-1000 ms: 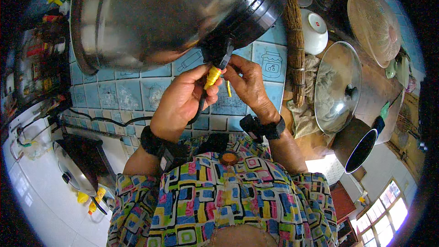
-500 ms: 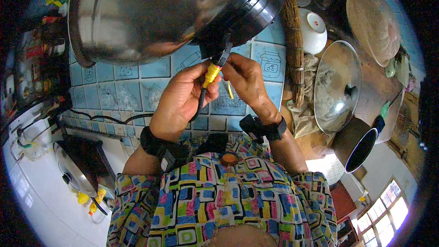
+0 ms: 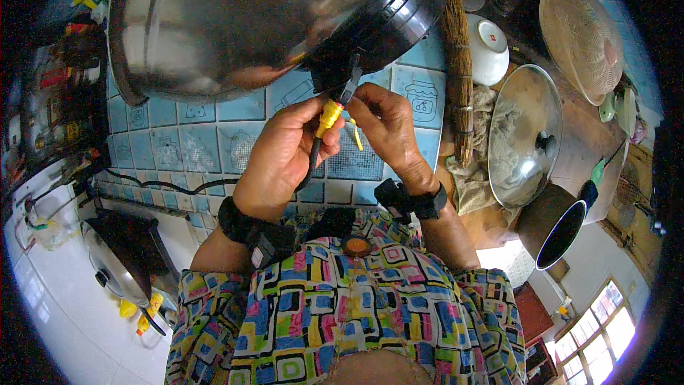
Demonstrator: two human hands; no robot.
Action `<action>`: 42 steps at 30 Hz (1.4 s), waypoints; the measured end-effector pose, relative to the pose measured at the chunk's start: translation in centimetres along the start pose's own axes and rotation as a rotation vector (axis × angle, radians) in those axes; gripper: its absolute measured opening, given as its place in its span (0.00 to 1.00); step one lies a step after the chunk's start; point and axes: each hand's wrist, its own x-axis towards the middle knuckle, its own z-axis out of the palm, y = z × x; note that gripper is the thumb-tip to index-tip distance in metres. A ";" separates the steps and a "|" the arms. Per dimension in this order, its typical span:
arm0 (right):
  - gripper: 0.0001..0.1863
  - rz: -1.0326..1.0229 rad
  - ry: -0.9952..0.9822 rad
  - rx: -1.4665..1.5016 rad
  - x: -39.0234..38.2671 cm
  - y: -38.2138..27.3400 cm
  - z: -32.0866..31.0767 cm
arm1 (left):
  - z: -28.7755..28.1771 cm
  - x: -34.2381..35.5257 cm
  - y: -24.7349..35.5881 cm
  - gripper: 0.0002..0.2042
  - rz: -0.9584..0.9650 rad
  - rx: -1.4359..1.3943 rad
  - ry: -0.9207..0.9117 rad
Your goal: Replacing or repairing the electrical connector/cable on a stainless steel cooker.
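A big metal pot (image 3: 214,21) with a black base (image 3: 388,18) lies on its side just beyond my hands. From the base's fitting runs a black power cord (image 3: 313,159), wrapped near the fitting in yellow tape (image 3: 329,118). My left hand (image 3: 274,148) is closed around the taped part, thumb and fingers on either side. My right hand (image 3: 388,125) is pinched at the upper end of the wrap, touching it. Below those fingers dangles a narrow loose yellow strip (image 3: 357,137). What exactly the right fingertips grip is partly hidden.
Blue patterned tiles (image 3: 242,108) cover the worktop. At right are a straw brush (image 3: 458,78), an upturned white bowl (image 3: 488,41), a glass lid (image 3: 526,135), a dark pan (image 3: 552,224) and a mesh basket (image 3: 581,39). The cord trails left across the tiles.
The loose yellow strip hangs slightly differently, and my right fingers have shifted a little at the wrap. My left hand keeps its hold.
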 end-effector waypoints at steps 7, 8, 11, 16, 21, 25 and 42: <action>0.05 -0.024 -0.031 -0.040 0.6 1.2 1.0 | -0.4 -0.5 -0.2 0.11 0.067 0.016 -0.019; 0.05 -0.030 -0.031 0.051 0.7 1.5 1.3 | -0.6 -0.4 -0.3 0.11 0.023 -0.033 -0.029; 0.05 -0.042 -0.033 0.119 0.8 2.5 1.8 | -0.7 -0.1 -0.4 0.11 -0.015 -0.074 -0.021; 0.05 -0.020 -0.093 0.133 0.4 1.7 0.9 | -0.4 -0.4 -0.3 0.11 0.053 0.024 -0.042; 0.07 0.073 -0.176 -0.001 -0.3 -0.5 -1.1 | 0.0 -0.7 -0.3 0.10 0.124 0.092 0.071; 0.06 0.006 -0.219 -0.181 -1.4 -2.0 -2.5 | -0.3 -0.7 -0.5 0.10 0.163 0.114 0.065; 0.06 -0.243 0.083 -0.395 -2.9 -7.7 -5.5 | 0.0 -1.0 -0.1 0.10 0.294 0.060 0.056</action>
